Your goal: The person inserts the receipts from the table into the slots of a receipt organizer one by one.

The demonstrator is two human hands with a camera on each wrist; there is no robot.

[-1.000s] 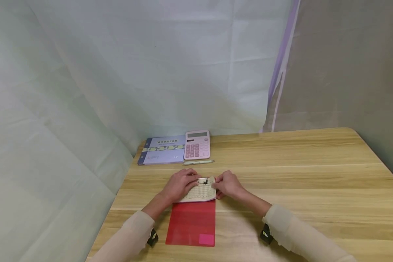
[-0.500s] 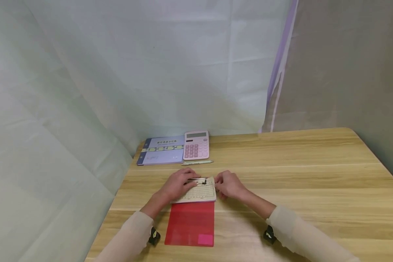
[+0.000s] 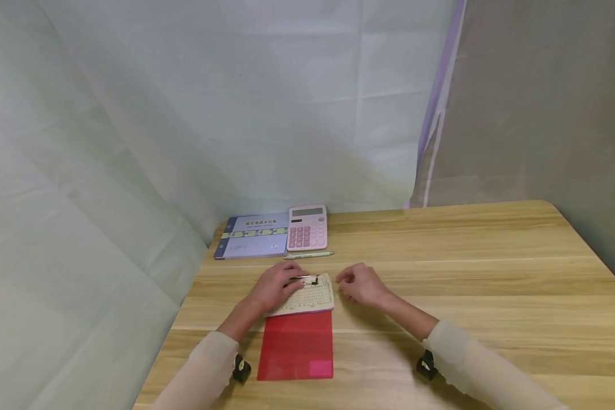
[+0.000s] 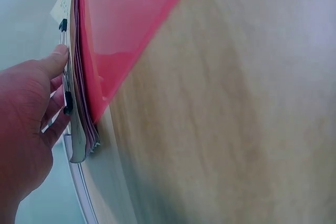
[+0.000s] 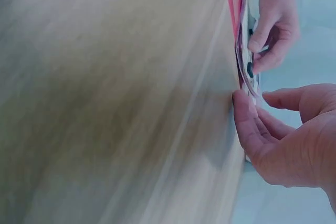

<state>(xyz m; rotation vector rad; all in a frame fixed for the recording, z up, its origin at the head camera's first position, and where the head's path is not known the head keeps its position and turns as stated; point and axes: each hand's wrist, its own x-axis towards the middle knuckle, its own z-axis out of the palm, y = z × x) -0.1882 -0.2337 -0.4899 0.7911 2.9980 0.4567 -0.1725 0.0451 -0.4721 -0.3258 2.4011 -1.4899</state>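
A red clip folder (image 3: 298, 347) lies on the table with a stack of printed forms (image 3: 307, 299) over its upper part. A metal clip (image 4: 65, 72) with black ends sits across the top of the stack. My left hand (image 3: 273, 287) pinches this clip, its thumb on the near side and its fingers at the far side. My right hand (image 3: 361, 283) is just right of the stack's upper right corner. In the right wrist view its thumb and index finger stand apart, with nothing held between them. The fingertips are close to the paper edge; contact is unclear.
Behind the hands lie a pen (image 3: 309, 254), a pink calculator (image 3: 307, 228) and a blue-and-white account book (image 3: 253, 234). The wooden table (image 3: 466, 273) extends to the right. Pale cloth (image 3: 287, 114) hangs behind the table and along its left.
My right hand has let go of the lifted paper corner and moved slightly right. The corner lies flatter now. The stack and folder have shifted a little left and away, with my left hand.
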